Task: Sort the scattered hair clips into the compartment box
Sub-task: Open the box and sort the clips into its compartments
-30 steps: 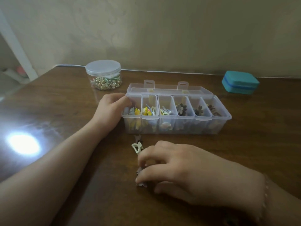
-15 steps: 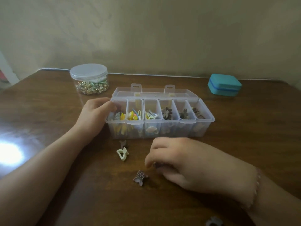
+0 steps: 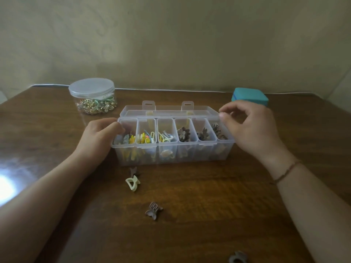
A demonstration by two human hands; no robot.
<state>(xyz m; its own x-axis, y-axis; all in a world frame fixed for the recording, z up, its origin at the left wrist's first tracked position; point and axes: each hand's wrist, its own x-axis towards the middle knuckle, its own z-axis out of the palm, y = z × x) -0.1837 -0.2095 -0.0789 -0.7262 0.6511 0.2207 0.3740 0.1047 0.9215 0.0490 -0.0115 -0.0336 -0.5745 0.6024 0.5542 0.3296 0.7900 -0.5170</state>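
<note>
Right hand (image 3: 250,130) has risen from table to box (image 3: 224,151)'s rightmost brown-clip compartment, fingertips pinched, contents unclear

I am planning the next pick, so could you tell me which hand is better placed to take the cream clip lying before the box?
Probably the left hand: it rests at the compartment box end nearest the cream clip. The right hand is at the far end.

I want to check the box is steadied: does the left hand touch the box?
Touching. The head view shows the left hand with its fingers against the left end of the box.
</note>
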